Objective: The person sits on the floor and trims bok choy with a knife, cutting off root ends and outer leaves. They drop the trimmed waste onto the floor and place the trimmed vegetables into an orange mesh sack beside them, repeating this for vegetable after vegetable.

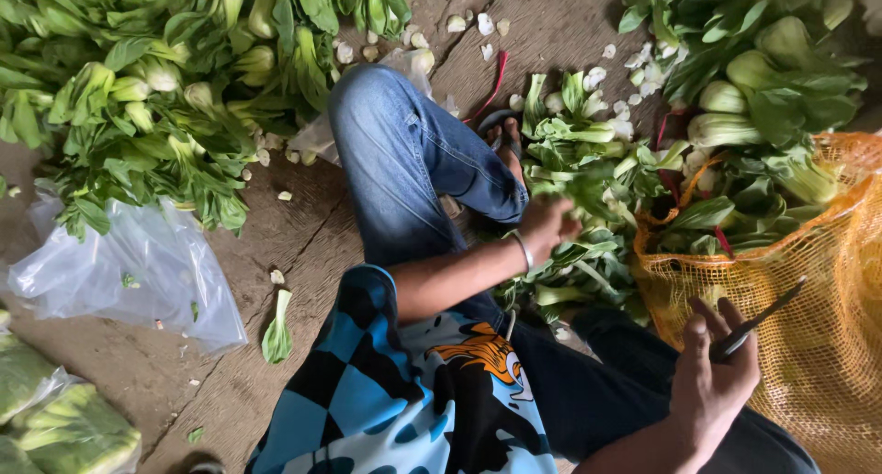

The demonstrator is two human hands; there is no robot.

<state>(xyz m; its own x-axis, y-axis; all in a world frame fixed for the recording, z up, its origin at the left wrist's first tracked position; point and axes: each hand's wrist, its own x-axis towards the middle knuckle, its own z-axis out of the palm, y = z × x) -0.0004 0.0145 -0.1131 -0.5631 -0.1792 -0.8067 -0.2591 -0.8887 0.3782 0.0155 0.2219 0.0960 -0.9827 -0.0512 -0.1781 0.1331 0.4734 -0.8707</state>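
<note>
Knife [758, 322] in right hand [712, 373], blade slanting up-right toward mesh sack [827, 345], left hand [547, 226] grasping greens [579, 175].

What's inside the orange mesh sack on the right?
At the open mouth of the orange mesh sack, leafy bok choy shows. Lower down, the netting hides what fills it. The right hand holds a dark knife in front of it.

- The bare concrete floor [303, 244] holds everything.
- A big pile of green leafy vegetables [156, 88] lies far from the fingers, up at the left.
- A clear plastic bag [129, 272] lies flat below that pile.
- Small cut white stem bits [478, 24] are scattered above the fingers.
- One loose green leaf [277, 332] lies alone.
</note>
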